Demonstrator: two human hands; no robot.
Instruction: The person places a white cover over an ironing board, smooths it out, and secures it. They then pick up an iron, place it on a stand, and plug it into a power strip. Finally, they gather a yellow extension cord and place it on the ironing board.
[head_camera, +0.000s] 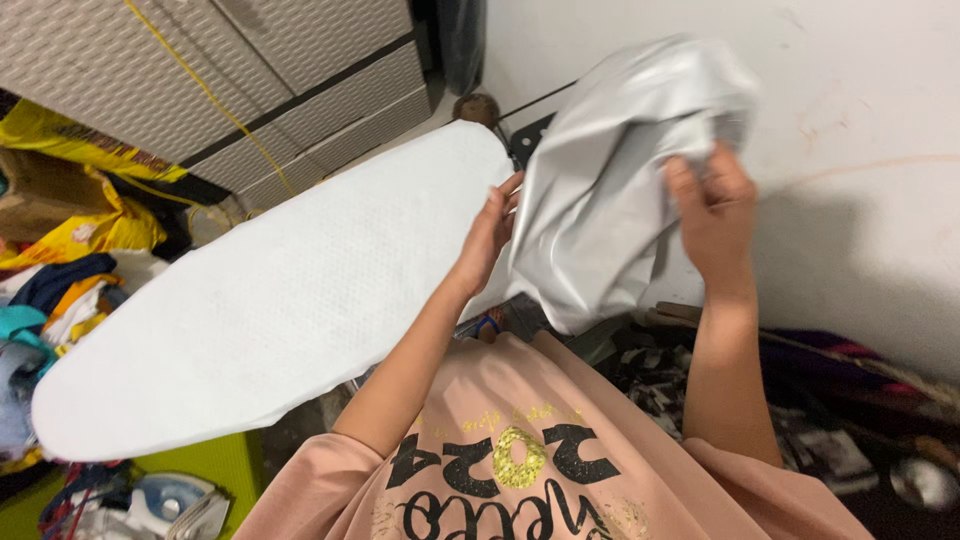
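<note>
We hold a silvery-grey cloth (610, 170) up in both hands, just to the right of the white ironing board (280, 300), whose long axis runs from lower left to upper right toward the wall (860, 120). Our right hand (712, 215) is clenched on the bunched upper edge; our left hand (490, 235), fingers pinched on the near edge, sits closest to the board's tip. Heaped clothes (50, 300) and an iron (170, 500) lie left, below the board.
</note>
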